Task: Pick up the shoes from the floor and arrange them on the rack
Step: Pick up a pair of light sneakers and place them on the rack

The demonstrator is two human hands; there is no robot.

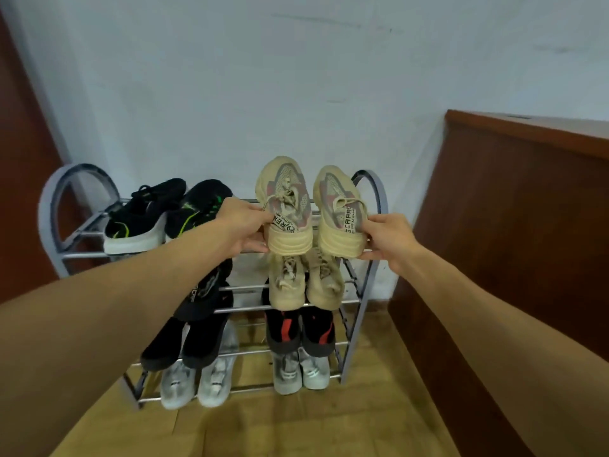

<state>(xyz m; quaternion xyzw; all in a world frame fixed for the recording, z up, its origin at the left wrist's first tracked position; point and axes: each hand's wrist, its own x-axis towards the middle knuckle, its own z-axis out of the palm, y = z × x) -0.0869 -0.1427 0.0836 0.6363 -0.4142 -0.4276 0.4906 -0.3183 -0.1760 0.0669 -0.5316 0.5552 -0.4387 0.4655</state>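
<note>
A pair of beige sneakers is at the right end of the top tier of the metal shoe rack (370, 189), toes toward the wall. My left hand (242, 230) grips the heel of the left beige sneaker (285, 196). My right hand (387, 240) grips the heel of the right beige sneaker (336, 199). Whether their soles rest on the bars I cannot tell. A pair of black sneakers with green marks (148, 212) sits on the top tier's left side.
Lower tiers hold tan boots (303, 285), black shoes (197, 331), black-and-red shoes (298, 329) and pale grey sneakers (194, 384). The rack stands against a white wall. A brown wooden panel (514, 242) is close on the right, a brown door (19, 192) on the left.
</note>
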